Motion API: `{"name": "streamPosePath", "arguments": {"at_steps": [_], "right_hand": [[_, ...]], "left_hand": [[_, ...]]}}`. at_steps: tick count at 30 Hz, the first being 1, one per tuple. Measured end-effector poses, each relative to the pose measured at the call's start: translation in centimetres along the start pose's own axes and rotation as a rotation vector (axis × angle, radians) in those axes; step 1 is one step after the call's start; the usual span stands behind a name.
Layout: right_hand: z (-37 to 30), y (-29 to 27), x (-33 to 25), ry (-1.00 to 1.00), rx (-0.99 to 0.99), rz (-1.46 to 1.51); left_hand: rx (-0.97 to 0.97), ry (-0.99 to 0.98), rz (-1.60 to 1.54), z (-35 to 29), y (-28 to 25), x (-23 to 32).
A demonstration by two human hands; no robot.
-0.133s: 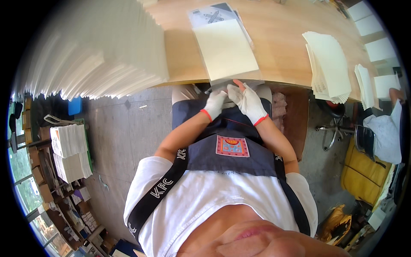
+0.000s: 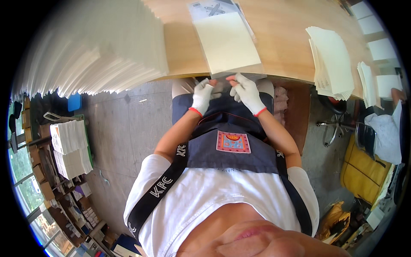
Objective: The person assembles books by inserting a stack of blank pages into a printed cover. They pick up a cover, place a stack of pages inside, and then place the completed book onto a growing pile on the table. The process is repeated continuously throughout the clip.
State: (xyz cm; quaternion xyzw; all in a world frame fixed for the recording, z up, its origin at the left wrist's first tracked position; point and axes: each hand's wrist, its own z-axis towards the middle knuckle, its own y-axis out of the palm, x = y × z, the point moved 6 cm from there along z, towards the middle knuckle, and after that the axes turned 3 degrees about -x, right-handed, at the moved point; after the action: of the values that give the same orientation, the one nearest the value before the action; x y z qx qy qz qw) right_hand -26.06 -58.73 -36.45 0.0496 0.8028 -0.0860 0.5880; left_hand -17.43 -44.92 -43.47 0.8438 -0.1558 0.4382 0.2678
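Note:
A clear plastic sleeve [image 2: 239,71] lies on the wooden table with a stack of cream paper [image 2: 227,45] in it, its near edge reaching to the table's front edge. Both my hands wear white gloves with red cuffs and bare fingertips. My left hand [image 2: 203,95] is at the sleeve's near left corner, its fingers partly smeared by motion. My right hand [image 2: 246,92] has its fingers curled, thumb and forefinger close together at the sleeve's near edge. What they pinch is too thin to make out. Beyond the cream paper shows a grey printed sheet [image 2: 212,9] with a crossed-pencil drawing.
A tall pile of white sheets [image 2: 102,51] fills the table's left side. Cream paper stacks [image 2: 332,62] overhang the right front edge. On the floor at left stand stacked papers [image 2: 70,150]. At right are an office chair base [image 2: 334,128], a yellow case [image 2: 364,171] and another person's arm [image 2: 397,95].
My hands, close together a moment ago, have moved apart and slightly up toward the table edge. The left went further left, the right stayed by the sleeve's near edge.

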Motion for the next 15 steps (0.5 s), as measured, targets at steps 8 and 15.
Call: {"name": "streamPosePath", "arguments": {"at_steps": [8,15], "right_hand": [[4.0,4.3,-1.5,-0.375,-0.01,-1.174],[-3.9,-13.0,8.0,-0.347,0.324,1.275]], "left_hand": [[-0.096,0.012,0.154,0.2,-1.1,1.7],[-0.048,0.1,0.343,-1.4,-2.8,2.8]]}}
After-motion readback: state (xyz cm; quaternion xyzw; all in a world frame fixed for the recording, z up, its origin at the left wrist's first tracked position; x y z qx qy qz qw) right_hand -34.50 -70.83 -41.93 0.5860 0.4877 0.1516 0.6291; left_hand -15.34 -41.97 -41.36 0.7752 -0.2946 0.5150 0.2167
